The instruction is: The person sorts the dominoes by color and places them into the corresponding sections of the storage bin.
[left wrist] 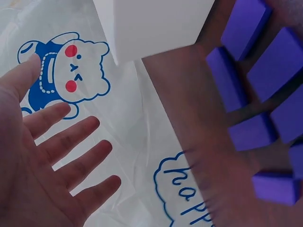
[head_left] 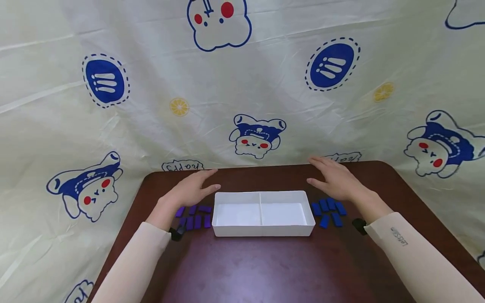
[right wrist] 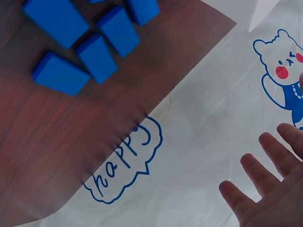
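A white box (head_left: pixel 263 231) with two compartments stands on the brown table, both compartments bare. Several purple blocks (head_left: pixel 189 222) lie to its left, and several blue blocks (head_left: pixel 336 219) lie to its right. My left hand (head_left: pixel 191 188) is held over the far side of the purple blocks with fingers spread, holding nothing. On the other side, my right hand (head_left: pixel 336 179) hovers beyond the blue blocks, its fingers extended and nothing in them. The wrist views show the purple blocks (left wrist: pixel 282 66) and the blue blocks (right wrist: pixel 97 56) lying close together, apart from the hands.
The dark brown table (head_left: pixel 242 269) has rounded far corners. Behind it hangs a pale sheet (head_left: pixel 151 134) printed with cartoon bears, which meets the table's far edge. Dark wristbands (head_left: pixel 359 226) show at the sleeves.
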Tool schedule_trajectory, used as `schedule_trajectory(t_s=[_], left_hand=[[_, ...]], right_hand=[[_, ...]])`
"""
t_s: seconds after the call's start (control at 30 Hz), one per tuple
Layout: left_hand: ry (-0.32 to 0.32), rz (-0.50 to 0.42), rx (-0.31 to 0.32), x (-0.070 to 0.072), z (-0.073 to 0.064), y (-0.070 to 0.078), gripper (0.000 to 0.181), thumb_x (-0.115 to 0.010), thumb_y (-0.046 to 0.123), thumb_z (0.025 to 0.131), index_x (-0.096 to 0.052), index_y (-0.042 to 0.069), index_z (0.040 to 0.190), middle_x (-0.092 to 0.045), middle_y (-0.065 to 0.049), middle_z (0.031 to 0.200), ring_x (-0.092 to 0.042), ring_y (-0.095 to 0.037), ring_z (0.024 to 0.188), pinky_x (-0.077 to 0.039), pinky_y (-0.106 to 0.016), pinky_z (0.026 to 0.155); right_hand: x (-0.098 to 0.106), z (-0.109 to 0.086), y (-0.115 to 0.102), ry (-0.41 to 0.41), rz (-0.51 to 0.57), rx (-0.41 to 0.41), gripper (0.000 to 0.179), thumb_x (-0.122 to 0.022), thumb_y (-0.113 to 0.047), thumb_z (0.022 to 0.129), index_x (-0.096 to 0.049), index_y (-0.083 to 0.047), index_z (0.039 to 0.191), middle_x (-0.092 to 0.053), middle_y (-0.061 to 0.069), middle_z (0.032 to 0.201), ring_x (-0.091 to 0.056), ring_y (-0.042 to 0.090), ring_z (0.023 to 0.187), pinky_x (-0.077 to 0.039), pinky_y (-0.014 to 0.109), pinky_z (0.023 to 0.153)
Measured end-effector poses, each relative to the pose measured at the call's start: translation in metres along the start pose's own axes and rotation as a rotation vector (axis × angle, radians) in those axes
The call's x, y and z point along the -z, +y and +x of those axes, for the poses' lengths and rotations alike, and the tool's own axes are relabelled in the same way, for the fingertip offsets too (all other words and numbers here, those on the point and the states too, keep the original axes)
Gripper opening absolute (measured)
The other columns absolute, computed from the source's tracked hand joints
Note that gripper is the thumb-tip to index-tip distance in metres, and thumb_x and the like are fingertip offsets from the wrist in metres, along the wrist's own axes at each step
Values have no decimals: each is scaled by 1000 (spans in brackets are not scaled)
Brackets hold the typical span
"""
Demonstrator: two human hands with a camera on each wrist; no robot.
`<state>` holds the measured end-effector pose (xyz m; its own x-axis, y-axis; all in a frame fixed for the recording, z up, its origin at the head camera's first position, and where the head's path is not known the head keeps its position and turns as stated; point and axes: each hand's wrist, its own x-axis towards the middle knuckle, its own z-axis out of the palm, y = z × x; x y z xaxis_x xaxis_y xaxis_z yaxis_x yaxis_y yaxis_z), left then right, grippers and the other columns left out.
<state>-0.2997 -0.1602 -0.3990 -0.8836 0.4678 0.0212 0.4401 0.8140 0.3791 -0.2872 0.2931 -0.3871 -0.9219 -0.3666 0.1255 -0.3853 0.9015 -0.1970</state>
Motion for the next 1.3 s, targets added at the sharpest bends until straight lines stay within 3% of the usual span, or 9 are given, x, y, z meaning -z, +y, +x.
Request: schedule_trajectory(t_s=[0.13, 0.27, 0.33, 0.43, 0.6, 0.87, 1.03, 1.3], left_hand=[[21, -41, 33, -12, -12, -4, 64, -48, 57, 95, -38, 25, 149, -44, -1, 149, -43, -23, 136, -36, -46, 110], [53, -50, 67, -24, -26, -4, 58, -52, 50, 96, -43, 23, 146, -56, 0, 128, -59, -18, 105, -48, -41, 90], [66, -44, 86, -30, -31, -3, 57, -55, 46, 95, -44, 22, 145, -58, 0, 115, -58, -15, 90, -49, -38, 79], [80, -47, 119, -40, -38, -2, 57, -58, 43, 94, -43, 23, 146, -60, 3, 101, -55, -12, 81, -46, -34, 71], [98, -176, 179, -62, -46, 2, 62, -60, 37, 94, -35, 25, 149, -56, 5, 76, -51, -11, 60, -44, -29, 57], [120, -362, 149, -91, -41, 11, 58, -58, 33, 96, -34, 22, 149, -52, 4, 67, -44, -9, 53, -39, -26, 50], [120, -429, 137, -95, -39, 12, 58, -59, 31, 96, -35, 21, 148, -50, 5, 66, -40, -7, 51, -35, -24, 48], [139, -447, 155, -89, -37, 6, 56, -55, 29, 98, -33, 23, 149, -48, 3, 68, -37, -7, 51, -33, -25, 46]], right_hand=[[-2, -8, 2, -38, -7, 11, 73, -61, -40, 93, -30, -11, 152, -30, 16, 156, -27, 43, 142, -24, 65, 108], [-6, -15, 5, -80, 3, 7, 76, -67, -36, 90, -30, -12, 152, -31, 17, 155, -29, 44, 140, -28, 65, 106], [-8, -18, 9, -91, 10, -1, 76, -69, -34, 89, -32, -11, 151, -32, 18, 154, -30, 44, 139, -30, 64, 106], [-11, -26, 15, -115, 4, -15, 77, -72, -30, 86, -34, -9, 150, -36, 20, 151, -34, 45, 137, -33, 63, 104], [-15, -43, 29, -163, -5, -37, 77, -76, -24, 81, -39, -8, 147, -43, 23, 145, -41, 45, 131, -38, 62, 100], [-20, -72, 57, -212, -4, -84, 79, -84, -18, 71, -48, -5, 140, -51, 26, 134, -53, 45, 117, -47, 59, 88], [-27, -77, 64, -232, 19, -127, 79, -85, -19, 68, -50, -5, 138, -51, 26, 132, -55, 46, 114, -48, 59, 85], [-33, -63, 68, -235, 64, -102, 72, -86, -22, 68, -57, -3, 131, -56, 22, 128, -55, 43, 115, -46, 59, 91]])
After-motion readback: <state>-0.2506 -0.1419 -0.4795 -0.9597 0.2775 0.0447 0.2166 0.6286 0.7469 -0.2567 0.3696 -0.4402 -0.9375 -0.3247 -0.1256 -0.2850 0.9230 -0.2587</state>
